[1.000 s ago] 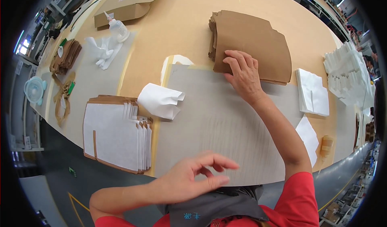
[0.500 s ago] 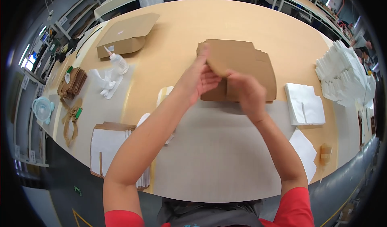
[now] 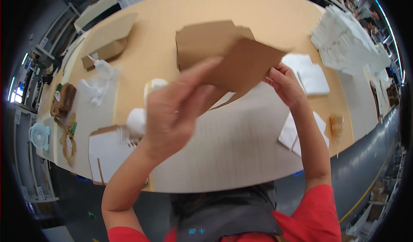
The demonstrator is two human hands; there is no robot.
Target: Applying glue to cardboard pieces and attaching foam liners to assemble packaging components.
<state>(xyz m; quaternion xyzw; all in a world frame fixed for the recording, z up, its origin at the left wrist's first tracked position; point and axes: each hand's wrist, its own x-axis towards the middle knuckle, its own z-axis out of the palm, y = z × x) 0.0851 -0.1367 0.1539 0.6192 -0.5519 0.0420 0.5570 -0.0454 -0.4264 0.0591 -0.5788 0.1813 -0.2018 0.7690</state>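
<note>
The brown piece [image 3: 254, 65] you hold is up in the air, tilted, between the brown stack [image 3: 202, 42] and your body. Your right hand [image 3: 282, 80] pinches its right edge between thumb and fingers, probably so that the flat face stays free. Your left hand [image 3: 174, 108] is blurred at the other end; you cannot tell from here how firmly it grips. Holding both ends likely keeps a limp sheet from folding. The brown stack sits straight ahead, seemingly so either hand can reach it; the white stack [image 3: 312, 76] lies to your right and the white-faced pile [image 3: 109, 151] to your left, leaving the grey mat [image 3: 223, 156] on the bench [image 3: 202, 1] between them. Half a second ago your hands are close together over the brown stack; now they are apart, with the piece lifted between them.
</note>
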